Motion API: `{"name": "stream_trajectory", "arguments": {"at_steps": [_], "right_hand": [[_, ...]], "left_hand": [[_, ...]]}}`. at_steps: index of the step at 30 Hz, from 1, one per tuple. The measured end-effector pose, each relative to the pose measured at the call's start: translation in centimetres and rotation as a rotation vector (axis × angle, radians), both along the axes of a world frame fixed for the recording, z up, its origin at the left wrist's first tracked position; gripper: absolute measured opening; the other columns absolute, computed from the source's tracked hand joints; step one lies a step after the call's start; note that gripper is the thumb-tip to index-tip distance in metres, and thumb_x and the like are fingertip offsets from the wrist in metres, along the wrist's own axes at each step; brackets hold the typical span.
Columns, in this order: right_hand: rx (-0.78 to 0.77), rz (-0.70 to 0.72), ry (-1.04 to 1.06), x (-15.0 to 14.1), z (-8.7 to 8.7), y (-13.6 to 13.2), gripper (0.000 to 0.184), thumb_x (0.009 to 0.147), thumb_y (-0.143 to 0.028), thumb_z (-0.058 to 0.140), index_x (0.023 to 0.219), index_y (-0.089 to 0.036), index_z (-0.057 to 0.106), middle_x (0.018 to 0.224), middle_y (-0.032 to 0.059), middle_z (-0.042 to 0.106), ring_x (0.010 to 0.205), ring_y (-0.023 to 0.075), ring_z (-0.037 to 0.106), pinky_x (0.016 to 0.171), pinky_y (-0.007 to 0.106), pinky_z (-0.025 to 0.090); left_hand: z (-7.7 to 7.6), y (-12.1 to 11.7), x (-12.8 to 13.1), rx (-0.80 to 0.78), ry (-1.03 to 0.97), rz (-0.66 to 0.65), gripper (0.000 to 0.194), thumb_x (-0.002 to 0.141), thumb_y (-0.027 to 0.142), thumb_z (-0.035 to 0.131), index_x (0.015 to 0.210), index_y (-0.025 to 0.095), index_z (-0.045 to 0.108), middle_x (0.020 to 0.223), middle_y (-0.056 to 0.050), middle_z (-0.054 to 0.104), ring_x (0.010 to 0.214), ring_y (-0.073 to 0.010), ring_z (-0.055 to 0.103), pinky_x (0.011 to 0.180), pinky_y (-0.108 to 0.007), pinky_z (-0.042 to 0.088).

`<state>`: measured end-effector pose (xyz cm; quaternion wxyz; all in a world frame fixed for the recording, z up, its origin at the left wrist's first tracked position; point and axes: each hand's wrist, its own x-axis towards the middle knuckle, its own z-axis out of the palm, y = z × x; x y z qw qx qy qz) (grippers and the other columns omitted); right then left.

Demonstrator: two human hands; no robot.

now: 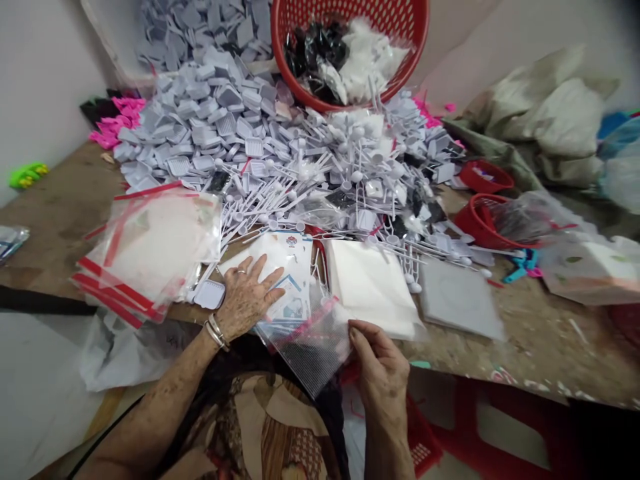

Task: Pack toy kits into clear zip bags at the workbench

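Observation:
My left hand (250, 297) lies with fingers spread on a stack of printed leaflets (295, 257) at the table's front edge. Between the thumb and fingers of my right hand (379, 353) is the edge of a clear mesh-patterned sheet (317, 353), which hangs over the edge and partly covers the leaflets. A pink strip crosses this sheet. Beside my left wrist lies a small pale plastic tray (209, 294). Clear bags with red strips (160, 233) are piled left of the leaflets. To the right sits a stack of white sheets (370, 283).
Behind the leaflets rises a heap of pale plastic scoops (210, 120) and thin spoons (345, 167). A red basket (425, 40) of black and white bags leans at the back. Grey sheets (460, 297) and small red baskets (477, 220) are on the right.

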<state>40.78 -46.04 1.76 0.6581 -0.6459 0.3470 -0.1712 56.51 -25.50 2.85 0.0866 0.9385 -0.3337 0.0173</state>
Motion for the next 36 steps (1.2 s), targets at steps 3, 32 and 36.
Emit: {"name": "stream_trajectory", "arguments": {"at_steps": [3, 32, 36], "right_hand": [[0.03, 0.012, -0.003, 0.4, -0.5, 0.4, 0.029, 0.074, -0.042, 0.077, 0.091, -0.019, 0.073, 0.078, 0.0021, 0.072, 0.061, 0.0146, 0.058, 0.054, 0.025, 0.045], [0.162, 0.056, -0.175, 3.1, 1.3, 5.0, 0.048, 0.079, -0.034, 0.073, 0.119, -0.023, 0.048, 0.084, -0.002, 0.07, 0.06, 0.0138, 0.066, 0.058, 0.029, 0.058], [0.096, 0.105, -0.041, 1.9, 1.0, 5.1, 0.032, 0.082, -0.047, 0.069, 0.096, -0.02, 0.059, 0.065, -0.0028, 0.066, 0.044, 0.0105, 0.055, 0.039, 0.021, 0.041]], "left_hand": [[-0.2, 0.6, 0.9, 0.013, -0.009, -0.069, 0.05, 0.089, 0.053, 0.058, 0.136, 0.035, 0.057, 0.149, -0.014, 0.044, 0.129, -0.0408, 0.041, 0.094, -0.054, 0.035], [1.7, -2.6, -6.7, -0.11, -0.032, -0.154, 0.051, 0.089, 0.02, 0.058, 0.138, 0.008, 0.049, 0.147, -0.018, 0.049, 0.131, -0.0371, 0.045, 0.101, -0.054, 0.038], [1.9, -2.5, -6.3, -0.149, -0.05, -0.162, 0.049, 0.089, 0.018, 0.052, 0.137, 0.008, 0.05, 0.145, -0.018, 0.051, 0.129, -0.0354, 0.046, 0.101, -0.051, 0.039]]}}
